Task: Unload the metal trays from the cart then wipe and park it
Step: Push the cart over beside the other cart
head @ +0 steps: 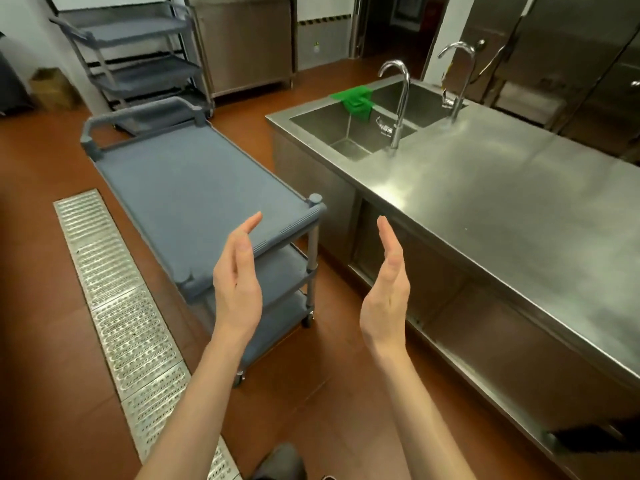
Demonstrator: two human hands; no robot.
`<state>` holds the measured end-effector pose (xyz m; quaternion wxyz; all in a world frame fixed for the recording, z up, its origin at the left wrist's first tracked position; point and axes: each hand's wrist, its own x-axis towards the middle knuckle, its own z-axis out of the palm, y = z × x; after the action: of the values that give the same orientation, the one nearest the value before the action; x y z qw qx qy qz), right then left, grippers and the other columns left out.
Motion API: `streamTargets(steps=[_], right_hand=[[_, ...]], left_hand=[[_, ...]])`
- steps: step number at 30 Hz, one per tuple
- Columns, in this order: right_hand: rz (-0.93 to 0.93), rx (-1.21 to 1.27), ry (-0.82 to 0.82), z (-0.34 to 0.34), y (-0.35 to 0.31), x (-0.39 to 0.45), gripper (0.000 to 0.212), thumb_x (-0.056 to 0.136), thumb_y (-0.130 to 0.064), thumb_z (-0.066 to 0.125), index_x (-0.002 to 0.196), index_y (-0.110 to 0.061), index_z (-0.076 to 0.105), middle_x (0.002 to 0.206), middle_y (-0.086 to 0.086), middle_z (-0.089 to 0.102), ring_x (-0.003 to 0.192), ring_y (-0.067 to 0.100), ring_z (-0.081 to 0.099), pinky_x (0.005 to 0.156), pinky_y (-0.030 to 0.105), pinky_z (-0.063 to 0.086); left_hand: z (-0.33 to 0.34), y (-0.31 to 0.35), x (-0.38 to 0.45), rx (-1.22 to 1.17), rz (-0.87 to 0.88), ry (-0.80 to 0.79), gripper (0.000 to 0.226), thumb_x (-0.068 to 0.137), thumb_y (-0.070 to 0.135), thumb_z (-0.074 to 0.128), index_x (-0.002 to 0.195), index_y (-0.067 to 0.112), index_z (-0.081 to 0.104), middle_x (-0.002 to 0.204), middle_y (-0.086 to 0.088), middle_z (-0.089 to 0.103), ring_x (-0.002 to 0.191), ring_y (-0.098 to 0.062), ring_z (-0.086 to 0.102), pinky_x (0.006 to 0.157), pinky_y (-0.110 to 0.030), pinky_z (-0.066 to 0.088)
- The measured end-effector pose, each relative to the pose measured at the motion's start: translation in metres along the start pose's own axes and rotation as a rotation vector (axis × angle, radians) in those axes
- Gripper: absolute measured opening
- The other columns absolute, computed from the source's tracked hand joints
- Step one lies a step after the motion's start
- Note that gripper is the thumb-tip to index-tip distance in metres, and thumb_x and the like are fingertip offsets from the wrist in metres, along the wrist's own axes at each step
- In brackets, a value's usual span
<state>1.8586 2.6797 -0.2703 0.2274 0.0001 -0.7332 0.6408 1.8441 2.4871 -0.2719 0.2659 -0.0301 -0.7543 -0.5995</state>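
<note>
A grey plastic three-shelf cart (194, 188) stands on the red floor left of the steel counter, its top shelf bare. No metal tray shows on any shelf I can see. A green cloth (355, 98) hangs over the divider between the two sink basins. My left hand (239, 275) and my right hand (388, 282) are raised in front of me, palms facing each other, fingers straight, holding nothing. The left hand hovers over the cart's near corner; the right is between the cart and the counter.
A long stainless counter (502, 209) with a double sink (349, 133) and two taps runs along the right. A second grey cart (138, 60) is parked at the back left beside a steel cabinet (246, 43). A metal floor drain grate (121, 306) runs along the left.
</note>
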Motion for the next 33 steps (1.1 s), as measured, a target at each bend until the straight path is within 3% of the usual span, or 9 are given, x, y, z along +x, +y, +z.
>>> streamTargets(steps=[3, 5, 7, 10, 16, 21, 26, 30, 33], right_hand=[[-0.031, -0.040, -0.048, 0.017, 0.018, 0.032, 0.066, 0.110, -0.065, 0.017, 0.161, -0.031, 0.041, 0.167, -0.021, 0.038, 0.154, -0.005, 0.031, 0.122, 0.008, 0.019], [-0.034, -0.061, -0.073, 0.031, 0.032, 0.057, 0.065, 0.110, -0.063, 0.017, 0.161, -0.031, 0.042, 0.168, -0.021, 0.036, 0.154, -0.005, 0.030, 0.122, 0.009, 0.019], [-0.032, -0.074, -0.118, 0.045, 0.045, 0.080, 0.064, 0.111, -0.061, 0.018, 0.161, -0.030, 0.042, 0.167, -0.021, 0.036, 0.153, -0.006, 0.030, 0.121, 0.007, 0.019], [-0.048, -0.062, -0.192, 0.070, 0.062, 0.110, 0.061, 0.111, -0.059, 0.020, 0.159, -0.031, 0.044, 0.160, -0.026, 0.043, 0.150, -0.006, 0.035, 0.119, 0.006, 0.021], [-0.042, -0.138, -0.315, 0.125, 0.089, 0.162, 0.063, 0.111, -0.060, 0.019, 0.157, -0.028, 0.048, 0.160, -0.015, 0.049, 0.152, 0.005, 0.038, 0.128, 0.029, 0.027], [-0.150, -0.290, -0.599, 0.166, 0.120, 0.200, 0.068, 0.108, -0.066, 0.019, 0.156, -0.028, 0.049, 0.169, -0.013, 0.032, 0.154, -0.006, 0.026, 0.116, 0.003, 0.016], [-0.320, -0.694, -0.873, 0.193, 0.170, 0.226, 0.057, 0.110, -0.056, 0.031, 0.153, -0.025, 0.054, 0.171, 0.002, 0.031, 0.152, 0.022, 0.037, 0.123, 0.042, 0.032], [-0.381, -0.986, -1.132, 0.206, 0.206, 0.245, 0.044, 0.111, -0.050, 0.042, 0.138, -0.026, 0.066, 0.146, -0.002, 0.059, 0.132, 0.024, 0.055, 0.107, 0.041, 0.040], [-0.467, -1.122, -1.131, 0.210, 0.220, 0.255, 0.057, 0.110, -0.057, 0.034, 0.089, -0.024, 0.075, 0.096, 0.000, 0.075, 0.095, 0.026, 0.070, 0.078, 0.038, 0.043]], left_hand=[[0.002, -0.019, 0.019, 0.081, -0.022, 0.075, 0.044, 0.116, 0.040, 0.033, 0.141, 0.022, 0.063, 0.118, 0.014, 0.069, 0.109, 0.002, 0.063, 0.100, -0.013, 0.045], [0.002, -0.036, 0.034, 0.126, -0.014, 0.119, 0.037, 0.113, 0.038, 0.039, 0.135, 0.025, 0.066, 0.121, 0.006, 0.069, 0.116, -0.016, 0.064, 0.110, -0.038, 0.047], [0.000, -0.052, 0.048, 0.166, -0.013, 0.136, 0.033, 0.111, 0.040, 0.042, 0.131, 0.028, 0.065, 0.128, 0.020, 0.066, 0.128, -0.013, 0.060, 0.116, -0.048, 0.042], [-0.004, -0.077, 0.071, 0.233, -0.027, 0.175, 0.031, 0.110, 0.046, 0.041, 0.127, 0.034, 0.064, 0.125, 0.032, 0.062, 0.128, -0.007, 0.058, 0.114, -0.034, 0.043], [-0.015, -0.124, 0.105, 0.485, -0.118, 0.152, 0.038, 0.108, 0.048, 0.045, 0.131, 0.028, 0.065, 0.125, 0.018, 0.064, 0.124, -0.002, 0.055, 0.104, -0.004, 0.031], [-0.011, -0.167, 0.122, 0.707, -0.277, -0.058, 0.047, 0.107, 0.048, 0.049, 0.147, 0.024, 0.054, 0.129, 0.015, 0.063, 0.123, -0.002, 0.050, 0.102, -0.026, 0.039], [0.004, -0.209, 0.121, 0.858, -0.494, -0.177, 0.038, 0.108, 0.050, 0.047, 0.113, 0.021, 0.071, 0.108, 0.006, 0.069, 0.111, -0.021, 0.061, 0.087, -0.038, 0.047], [0.019, -0.220, 0.124, 1.134, -0.625, -0.307, 0.052, 0.109, 0.055, 0.034, 0.080, 0.022, 0.060, 0.089, 0.000, 0.069, 0.096, -0.026, 0.070, 0.073, -0.039, 0.049], [0.027, -0.223, 0.129, 1.232, -0.741, -0.316, 0.065, 0.106, 0.057, 0.029, 0.074, 0.017, 0.068, 0.082, -0.008, 0.076, 0.084, -0.031, 0.075, 0.070, -0.037, 0.051]])
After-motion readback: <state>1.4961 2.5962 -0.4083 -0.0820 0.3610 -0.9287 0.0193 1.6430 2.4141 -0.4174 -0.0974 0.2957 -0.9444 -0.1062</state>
